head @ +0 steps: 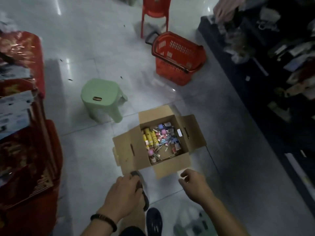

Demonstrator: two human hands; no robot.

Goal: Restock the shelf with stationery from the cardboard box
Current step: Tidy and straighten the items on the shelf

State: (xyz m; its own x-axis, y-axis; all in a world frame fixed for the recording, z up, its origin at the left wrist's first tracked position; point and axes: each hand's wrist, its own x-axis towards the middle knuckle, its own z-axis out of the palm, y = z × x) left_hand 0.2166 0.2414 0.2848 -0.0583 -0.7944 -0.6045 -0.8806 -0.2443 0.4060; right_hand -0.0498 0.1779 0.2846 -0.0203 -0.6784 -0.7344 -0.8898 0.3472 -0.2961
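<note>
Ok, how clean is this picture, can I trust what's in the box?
All from the head view: dim overall, with glare streaks on the tiled floor; the shelf at right is dark and motion-smeared; the stationery in the cardboard box is small and soft, colours readable, types mostly not.

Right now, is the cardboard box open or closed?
Open. All four flaps of the cardboard box are folded outward, and the stationery inside shows.
</note>
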